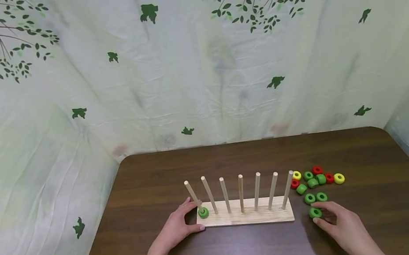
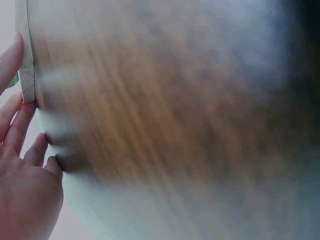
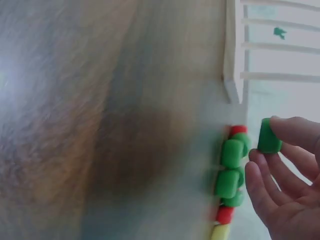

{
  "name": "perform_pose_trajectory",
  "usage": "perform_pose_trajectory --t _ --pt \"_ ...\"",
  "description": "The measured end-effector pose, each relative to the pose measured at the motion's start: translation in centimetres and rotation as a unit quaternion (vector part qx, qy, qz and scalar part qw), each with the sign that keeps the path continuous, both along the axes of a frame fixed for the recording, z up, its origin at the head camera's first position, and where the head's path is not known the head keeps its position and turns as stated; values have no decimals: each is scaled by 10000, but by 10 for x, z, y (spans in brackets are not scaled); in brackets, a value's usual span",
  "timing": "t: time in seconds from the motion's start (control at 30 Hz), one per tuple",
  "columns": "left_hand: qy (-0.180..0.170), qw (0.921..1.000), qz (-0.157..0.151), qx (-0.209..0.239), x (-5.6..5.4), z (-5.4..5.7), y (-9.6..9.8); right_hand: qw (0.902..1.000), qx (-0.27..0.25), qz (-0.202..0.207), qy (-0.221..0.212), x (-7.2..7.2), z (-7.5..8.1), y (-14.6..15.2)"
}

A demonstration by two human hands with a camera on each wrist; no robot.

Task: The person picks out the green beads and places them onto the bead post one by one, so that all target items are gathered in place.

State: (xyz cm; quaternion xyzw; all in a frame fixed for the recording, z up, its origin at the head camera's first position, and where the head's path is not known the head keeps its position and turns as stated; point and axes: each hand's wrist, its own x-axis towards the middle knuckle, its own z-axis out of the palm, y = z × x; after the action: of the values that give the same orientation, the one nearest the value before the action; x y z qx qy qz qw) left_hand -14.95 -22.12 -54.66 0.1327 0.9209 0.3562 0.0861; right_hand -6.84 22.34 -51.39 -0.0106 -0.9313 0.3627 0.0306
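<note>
A pale wooden peg board point(image 1: 239, 218) with several upright dowels lies on the table. One green ring point(image 1: 203, 213) sits around the base of its leftmost peg. My left hand point(image 1: 176, 228) holds the board's left end, thumb at the front edge and fingers toward the back. In the left wrist view, the left hand point(image 2: 27, 185) touches the board's end point(image 2: 27, 85). To the right of the board, my right hand point(image 1: 342, 228) pinches another green ring point(image 1: 315, 213) between thumb and fingers. The right wrist view shows this green ring point(image 3: 270, 137) raised above the table.
Loose green, red and yellow rings lie right of the board, among them a red ring point(image 1: 317, 170), a yellow ring point(image 1: 339, 178) and a green ring point(image 1: 321, 197). The brown table point(image 1: 390, 187) has its back edge against a leaf-patterned cloth point(image 1: 220, 76).
</note>
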Motion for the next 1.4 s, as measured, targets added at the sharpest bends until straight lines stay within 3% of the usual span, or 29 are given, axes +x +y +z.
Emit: perform_pose_trajectory --t 0.17,0.43,0.63,0.83,1.23,1.4 --pt "-34 10000 8 14 1 -1 0 9972 9 187 722 3 11 -11" --pt "-36 10000 14 53 2 0 1 9912 -135 574 1186 8 31 -30" --pt "-29 10000 3 77 2 0 1 9813 -126 1046 1609 11 40 -44" --pt "18 10000 -13 85 1 1 1 9647 -317 1559 2101 12 49 -57" --pt "40 9999 -44 117 1 0 0 9576 -546 2079 1919 10 69 -75" --pt "-33 9999 -28 141 1 1 1 9465 -821 2474 1901 6 74 -80"
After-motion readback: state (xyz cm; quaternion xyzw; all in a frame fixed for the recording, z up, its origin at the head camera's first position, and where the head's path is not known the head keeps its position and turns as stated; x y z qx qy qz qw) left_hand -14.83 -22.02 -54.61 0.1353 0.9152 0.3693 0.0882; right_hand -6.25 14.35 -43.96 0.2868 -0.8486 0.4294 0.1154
